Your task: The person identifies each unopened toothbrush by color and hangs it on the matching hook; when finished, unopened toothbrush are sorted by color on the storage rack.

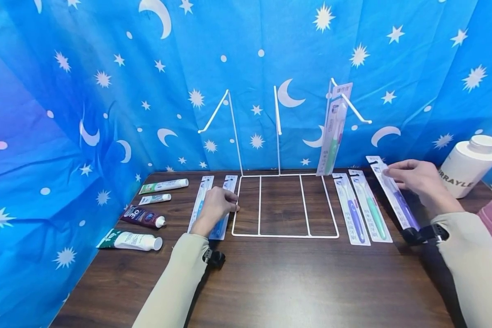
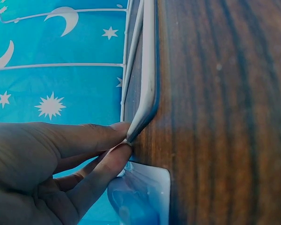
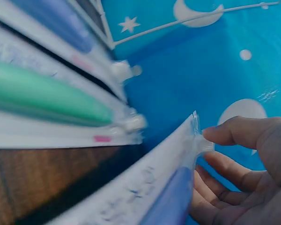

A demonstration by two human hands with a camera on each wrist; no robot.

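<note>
A blue curtain [image 1: 254,59] printed with white moons and stars is hung across the upper half and left side of the head view. Beneath it, a dark wood-grained bench [image 1: 270,282] is seen. At mid-frame, a white wire rack [image 1: 284,236] is set, its flat base laid on the bench and three hooked uprights raised at the back. Pale sleeves [image 1: 172,282] are extended from the lower edge. A white bottle [image 1: 469,164] is placed at the right.

One packaged green toothbrush [image 1: 332,132] is hung on the rack's right-hand hook. Just right of the base, a flat purple toothbrush pack [image 1: 352,214] and a flat green toothbrush pack [image 1: 372,209] are lined up; farther right, a second purple pack [image 1: 397,196] is slanted. Two blue toothbrush packs [image 1: 219,228] are laid left of the rack.

By the right hand [image 1: 414,177], the slanted purple pack is pinched near its upper end, between thumb and fingers. By the left hand [image 1: 216,205], at centre left, the rack's left side wire is pinched, the fingers nearly closed together, above one blue pack.

Smallest, four toothpaste tubes [image 1: 142,216] are spread at the left.
</note>
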